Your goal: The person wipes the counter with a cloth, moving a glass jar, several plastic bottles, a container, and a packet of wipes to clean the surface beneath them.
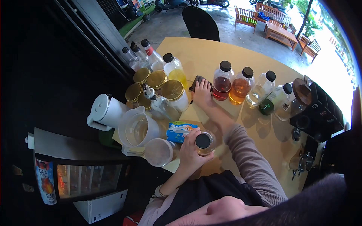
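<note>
My left hand (189, 152) is wrapped round a clear bottle (209, 147) with a black cap, close to my body. Stretched out across the table, my right hand (203, 92) has its fingers over a dark cloth (197, 80), gripping it; part of the cloth is hidden under the hand. Beside my left hand lies a blue packet of wipes or tissues (177, 132). Right of the cloth stands a bottle of dark red liquid (221, 86), then a bottle of amber liquid (240, 89).
Gold-lidded jars (172, 90), a pump bottle (164, 107) and a yellow-liquid bottle (176, 73) crowd the left side. Nearer are a white kettle (107, 111), a plastic jug (137, 128) and a lidded tub (158, 152). A black grinder-like machine (318, 109) stands at right.
</note>
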The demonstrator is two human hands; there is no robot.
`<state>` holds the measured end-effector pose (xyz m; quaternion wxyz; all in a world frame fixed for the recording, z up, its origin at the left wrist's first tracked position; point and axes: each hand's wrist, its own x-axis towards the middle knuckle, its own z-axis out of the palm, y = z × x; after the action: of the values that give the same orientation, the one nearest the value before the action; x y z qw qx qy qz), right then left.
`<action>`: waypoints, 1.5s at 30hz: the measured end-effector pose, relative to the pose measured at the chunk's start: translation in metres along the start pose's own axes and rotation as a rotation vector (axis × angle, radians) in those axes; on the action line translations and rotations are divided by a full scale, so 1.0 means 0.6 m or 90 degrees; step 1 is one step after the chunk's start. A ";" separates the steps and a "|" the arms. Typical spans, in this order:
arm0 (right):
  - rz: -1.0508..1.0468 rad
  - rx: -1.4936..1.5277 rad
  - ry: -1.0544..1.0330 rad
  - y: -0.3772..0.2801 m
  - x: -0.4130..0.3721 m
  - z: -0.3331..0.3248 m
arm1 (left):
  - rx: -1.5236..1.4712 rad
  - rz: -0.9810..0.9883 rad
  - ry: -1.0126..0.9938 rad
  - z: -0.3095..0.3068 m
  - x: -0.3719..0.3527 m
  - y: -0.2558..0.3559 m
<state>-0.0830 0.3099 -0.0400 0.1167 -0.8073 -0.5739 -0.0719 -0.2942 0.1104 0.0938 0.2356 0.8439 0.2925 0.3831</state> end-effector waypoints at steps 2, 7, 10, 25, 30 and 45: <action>-0.026 0.031 0.009 0.009 0.020 0.004 | 0.010 0.009 0.003 0.000 0.000 -0.001; -0.126 0.116 -0.017 0.040 0.011 -0.010 | 0.016 0.013 0.014 0.000 0.001 0.001; -0.202 0.189 -0.025 0.050 -0.039 -0.032 | 0.002 0.004 0.011 0.001 0.000 0.000; -0.146 0.231 0.102 0.023 -0.027 -0.003 | 0.010 -0.001 0.006 0.002 0.000 -0.001; -0.067 0.153 0.067 0.008 0.009 0.022 | 0.020 -0.002 0.014 -0.001 0.002 0.006; -0.294 0.412 -0.121 0.159 -0.272 -0.108 | -0.001 -0.042 0.016 0.013 -0.008 -0.005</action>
<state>-0.0459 0.1136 -0.0285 0.2922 -0.5819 -0.7412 0.1630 -0.2916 0.1078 0.0848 0.2452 0.8286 0.3225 0.3864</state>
